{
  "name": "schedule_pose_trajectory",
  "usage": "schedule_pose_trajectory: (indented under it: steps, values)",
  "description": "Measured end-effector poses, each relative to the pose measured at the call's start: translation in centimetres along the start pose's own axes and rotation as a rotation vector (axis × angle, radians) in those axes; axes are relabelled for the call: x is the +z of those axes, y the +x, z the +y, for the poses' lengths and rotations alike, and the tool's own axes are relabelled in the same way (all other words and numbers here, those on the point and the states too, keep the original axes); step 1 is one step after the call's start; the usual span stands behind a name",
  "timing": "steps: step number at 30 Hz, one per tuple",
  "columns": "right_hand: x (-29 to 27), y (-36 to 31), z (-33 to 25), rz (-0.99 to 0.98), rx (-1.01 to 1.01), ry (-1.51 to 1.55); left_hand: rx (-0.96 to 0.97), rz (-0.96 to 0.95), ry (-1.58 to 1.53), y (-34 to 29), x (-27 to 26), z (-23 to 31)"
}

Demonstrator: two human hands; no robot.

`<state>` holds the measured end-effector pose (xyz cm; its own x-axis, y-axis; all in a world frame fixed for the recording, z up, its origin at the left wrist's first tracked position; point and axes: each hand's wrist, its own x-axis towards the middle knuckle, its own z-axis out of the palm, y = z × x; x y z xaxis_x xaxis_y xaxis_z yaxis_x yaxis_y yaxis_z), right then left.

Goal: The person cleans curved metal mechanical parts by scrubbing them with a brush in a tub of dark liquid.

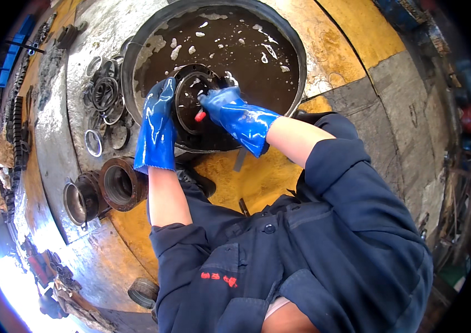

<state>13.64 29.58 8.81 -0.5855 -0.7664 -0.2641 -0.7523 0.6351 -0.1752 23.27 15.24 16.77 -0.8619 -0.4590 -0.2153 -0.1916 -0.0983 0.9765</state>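
Note:
A round black tub of dark, foam-flecked liquid lies in front of me. At its near side rests a dark flanged metal cylinder, its open end with bolt holes tilted toward me. My left hand, in a wet blue rubber glove, is wrapped round the cylinder's left edge. Over the opening is my right hand, also gloved in blue, with its fingers closed on a small tool with a red end. The rest of that tool is hidden by the glove, so its kind cannot be told.
Several metal rings lie left of the tub. Two more flanged cylinders, one rusty brown and one grey, stand nearer me on the left. A short round metal part is by my left side. Worn yellow and grey plates form the floor.

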Motion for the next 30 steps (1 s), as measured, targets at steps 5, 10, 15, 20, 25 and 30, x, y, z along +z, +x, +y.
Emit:
schedule_pose_trajectory:
  steps: [5,10,15,20,25,30]
  values:
    - [0.0,-1.9,-0.1,-0.033,0.205,0.544,0.125,0.047,0.178,-2.1,0.3,2.5]
    - [-1.7,-3.2,0.4,-0.249,0.177,1.407,0.183,0.101,0.251,-0.1,-1.6,-1.2]
    - [2.2,1.3,1.1,-0.241,0.533,2.238,0.26,0.053,0.269,0.6,-0.6,-2.1]
    - [-0.9,2.2,-0.4,0.119,1.092,2.674,0.141,0.143,0.267,-1.2,-1.1,-0.1]
    - [1.1,0.8,-0.1,-0.109,0.566,2.289,0.116,0.093,0.156,-1.0,0.2,0.3]
    - [-2.3,-1.4,0.2,-0.22,0.102,0.93,0.129,0.028,0.038,1.4,-1.8,-2.8]
